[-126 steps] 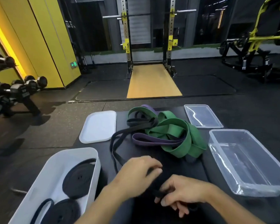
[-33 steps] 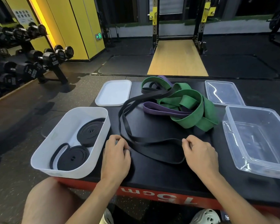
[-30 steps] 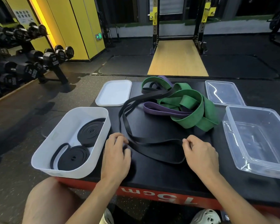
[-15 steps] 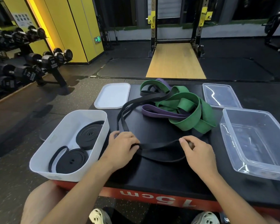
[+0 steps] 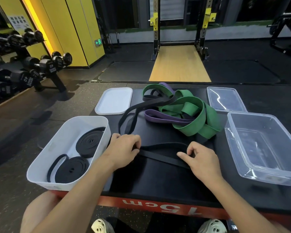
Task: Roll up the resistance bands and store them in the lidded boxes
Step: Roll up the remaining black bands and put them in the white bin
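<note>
Two rolled bands (image 5: 89, 144) fill the white box (image 5: 45, 153); clear box (image 5: 265, 167) empty.

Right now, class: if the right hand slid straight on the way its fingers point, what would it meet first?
The right hand points left along the black band, so it would probably meet the left hand first; depth looks similar, both resting on the platform.

Dumbbell rack (image 5: 23, 68), squat rack (image 5: 180, 26)
</note>
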`<action>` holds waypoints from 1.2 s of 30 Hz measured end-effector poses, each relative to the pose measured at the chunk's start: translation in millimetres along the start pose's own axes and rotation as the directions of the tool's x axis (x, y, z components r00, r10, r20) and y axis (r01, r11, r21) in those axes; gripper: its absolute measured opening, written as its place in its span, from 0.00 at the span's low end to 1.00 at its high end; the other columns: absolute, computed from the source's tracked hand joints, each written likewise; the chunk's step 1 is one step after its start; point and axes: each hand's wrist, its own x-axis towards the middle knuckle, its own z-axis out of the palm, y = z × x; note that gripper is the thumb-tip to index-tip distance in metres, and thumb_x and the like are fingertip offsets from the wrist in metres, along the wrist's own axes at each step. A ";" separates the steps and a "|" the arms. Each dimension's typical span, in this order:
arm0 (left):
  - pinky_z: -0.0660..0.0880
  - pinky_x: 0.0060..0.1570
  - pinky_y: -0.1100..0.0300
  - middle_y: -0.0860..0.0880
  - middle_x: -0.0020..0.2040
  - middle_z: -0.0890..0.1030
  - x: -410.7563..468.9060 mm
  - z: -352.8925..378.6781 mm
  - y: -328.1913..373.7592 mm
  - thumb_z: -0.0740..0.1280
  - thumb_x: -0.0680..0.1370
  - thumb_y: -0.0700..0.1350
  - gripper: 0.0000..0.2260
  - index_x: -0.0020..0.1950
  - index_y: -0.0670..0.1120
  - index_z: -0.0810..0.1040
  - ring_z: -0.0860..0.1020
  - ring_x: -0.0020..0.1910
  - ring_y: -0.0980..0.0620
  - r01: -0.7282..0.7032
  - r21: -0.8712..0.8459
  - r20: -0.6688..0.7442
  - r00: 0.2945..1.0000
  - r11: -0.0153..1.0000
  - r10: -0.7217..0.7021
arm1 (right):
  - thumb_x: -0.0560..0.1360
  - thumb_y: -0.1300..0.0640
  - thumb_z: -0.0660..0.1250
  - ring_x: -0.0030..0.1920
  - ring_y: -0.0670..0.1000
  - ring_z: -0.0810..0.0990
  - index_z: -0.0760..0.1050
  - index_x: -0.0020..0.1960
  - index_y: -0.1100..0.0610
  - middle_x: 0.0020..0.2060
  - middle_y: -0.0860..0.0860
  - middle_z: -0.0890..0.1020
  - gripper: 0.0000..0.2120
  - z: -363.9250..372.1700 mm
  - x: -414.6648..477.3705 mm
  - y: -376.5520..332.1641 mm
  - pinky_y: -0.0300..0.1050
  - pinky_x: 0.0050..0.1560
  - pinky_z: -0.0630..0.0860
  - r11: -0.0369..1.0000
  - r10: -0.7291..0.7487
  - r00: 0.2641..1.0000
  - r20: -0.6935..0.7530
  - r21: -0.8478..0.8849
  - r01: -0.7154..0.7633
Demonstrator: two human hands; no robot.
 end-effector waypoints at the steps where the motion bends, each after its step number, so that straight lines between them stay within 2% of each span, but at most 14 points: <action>1: 0.62 0.59 0.53 0.59 0.47 0.77 -1.5 -1.1 -4.4 0.69 0.78 0.50 0.04 0.47 0.55 0.75 0.74 0.47 0.61 -0.029 0.006 0.031 0.999 1.000 0.029 | 0.69 0.38 0.76 0.28 0.46 0.73 0.71 0.33 0.50 0.23 0.45 0.73 0.21 1.9 -0.3 -2.2 0.45 0.32 0.66 0.999 -0.008 1.000 -0.020 -0.048 0.007; 4: 0.61 0.58 0.55 0.60 0.50 0.76 -4.6 -4.0 -15.4 0.72 0.76 0.54 0.05 0.48 0.58 0.77 0.70 0.43 0.66 -0.073 0.016 0.094 0.993 0.997 0.071 | 0.71 0.33 0.73 0.33 0.45 0.77 0.75 0.32 0.49 0.27 0.44 0.77 0.21 3.2 1.0 -1.9 0.44 0.35 0.69 0.998 -0.040 0.995 -0.091 -0.054 0.035; 7: 0.59 0.54 0.56 0.59 0.48 0.76 -1.9 -4.1 -16.9 0.68 0.77 0.44 0.06 0.47 0.56 0.75 0.72 0.45 0.62 -0.037 0.124 0.053 0.998 0.992 0.030 | 0.76 0.44 0.72 0.38 0.45 0.79 0.79 0.36 0.43 0.33 0.42 0.81 0.11 0.7 0.9 4.0 0.43 0.40 0.73 0.997 -0.075 0.995 -0.063 0.010 0.076; 9: 0.56 0.51 0.56 0.57 0.46 0.75 0.1 -5.7 -12.6 0.63 0.75 0.38 0.10 0.46 0.55 0.71 0.74 0.50 0.55 0.015 0.214 0.024 1.000 0.977 -0.020 | 0.76 0.54 0.73 0.39 0.43 0.79 0.84 0.40 0.43 0.36 0.42 0.82 0.08 -4.1 1.7 6.6 0.36 0.43 0.73 0.994 -0.074 0.997 -0.007 0.080 0.074; 12: 0.61 0.61 0.52 0.54 0.49 0.74 1.6 -6.8 -1.2 0.60 0.74 0.39 0.10 0.48 0.54 0.66 0.73 0.56 0.49 0.096 0.302 0.053 0.992 0.948 -0.117 | 0.74 0.57 0.76 0.38 0.42 0.78 0.86 0.43 0.42 0.33 0.45 0.81 0.08 -14.0 6.1 7.6 0.28 0.39 0.70 0.995 -0.080 0.992 0.101 0.075 0.072; 15: 0.54 0.74 0.44 0.51 0.52 0.73 2.9 -3.3 10.1 0.61 0.75 0.49 0.07 0.50 0.51 0.65 0.70 0.61 0.46 0.122 0.314 0.105 0.981 0.941 -0.162 | 0.75 0.55 0.76 0.35 0.41 0.77 0.85 0.42 0.42 0.28 0.44 0.79 0.08 -17.1 12.4 8.8 0.31 0.34 0.70 0.999 -0.032 0.991 0.130 0.017 0.030; 18: 0.45 0.78 0.37 0.52 0.56 0.67 2.0 1.8 14.5 0.62 0.73 0.59 0.14 0.50 0.52 0.65 0.67 0.66 0.48 0.040 0.270 0.134 0.988 0.962 -0.079 | 0.78 0.54 0.74 0.32 0.42 0.76 0.84 0.45 0.44 0.26 0.38 0.77 0.05 -11.5 10.4 6.5 0.34 0.33 0.67 0.991 -0.050 0.995 0.090 -0.123 0.060; 21: 0.44 0.79 0.41 0.56 0.65 0.68 -0.8 4.9 7.8 0.67 0.74 0.59 0.15 0.54 0.53 0.70 0.65 0.72 0.54 -0.129 0.135 0.081 0.990 0.982 0.119 | 0.79 0.43 0.69 0.34 0.42 0.76 0.83 0.47 0.43 0.29 0.41 0.77 0.06 -9.9 2.0 9.4 0.41 0.36 0.70 0.959 -0.163 0.985 0.055 -0.226 0.171; 23: 0.46 0.79 0.43 0.58 0.68 0.68 -2.1 7.1 3.8 0.67 0.74 0.63 0.17 0.57 0.56 0.72 0.65 0.73 0.57 -0.228 0.085 0.087 0.971 0.970 0.221 | 0.77 0.39 0.66 0.38 0.43 0.77 0.83 0.50 0.41 0.37 0.41 0.78 0.09 -14.7 -3.8 15.6 0.43 0.39 0.72 0.943 -0.252 0.963 0.099 -0.197 0.267; 25: 0.48 0.79 0.43 0.58 0.70 0.68 -3.3 7.5 4.4 0.63 0.73 0.68 0.20 0.59 0.57 0.74 0.65 0.74 0.58 -0.264 0.058 0.119 0.959 0.963 0.256 | 0.73 0.42 0.67 0.42 0.44 0.77 0.81 0.56 0.38 0.44 0.40 0.76 0.13 -23.0 -7.7 19.9 0.41 0.42 0.73 0.933 -0.293 0.929 0.225 -0.147 0.329; 27: 0.49 0.80 0.43 0.59 0.69 0.70 -3.6 8.8 8.3 0.59 0.75 0.68 0.20 0.58 0.57 0.76 0.66 0.72 0.59 -0.271 0.068 0.117 0.958 0.960 0.262 | 0.69 0.45 0.69 0.43 0.46 0.77 0.79 0.57 0.37 0.47 0.39 0.75 0.16 -27.0 -8.1 24.5 0.39 0.44 0.74 0.920 -0.310 0.900 0.306 -0.144 0.366; 31: 0.55 0.78 0.44 0.61 0.59 0.74 0.0 11.8 11.3 0.50 0.82 0.63 0.19 0.52 0.55 0.77 0.72 0.63 0.61 -0.200 0.023 0.022 0.980 0.980 0.199 | 0.75 0.46 0.74 0.39 0.47 0.77 0.81 0.44 0.42 0.40 0.43 0.75 0.03 -22.6 -2.6 30.3 0.42 0.40 0.73 0.931 -0.331 0.922 0.198 -0.092 0.354; 33: 0.60 0.75 0.46 0.61 0.53 0.72 0.1 9.8 9.9 0.47 0.83 0.61 0.21 0.51 0.54 0.77 0.72 0.58 0.60 -0.136 -0.006 -0.035 0.990 0.991 0.136 | 0.77 0.42 0.69 0.38 0.47 0.76 0.79 0.40 0.45 0.37 0.44 0.75 0.10 -17.4 -2.4 31.6 0.43 0.39 0.73 0.933 -0.327 0.934 0.146 -0.109 0.344; 36: 0.71 0.55 0.53 0.57 0.46 0.70 -2.5 -0.4 15.6 0.53 0.81 0.65 0.18 0.45 0.53 0.71 0.70 0.45 0.56 -0.162 0.020 -0.060 0.985 0.987 0.163 | 0.78 0.41 0.66 0.35 0.45 0.74 0.71 0.35 0.45 0.34 0.45 0.72 0.15 -10.9 -3.9 26.7 0.42 0.35 0.68 0.921 -0.291 0.953 0.090 -0.243 0.304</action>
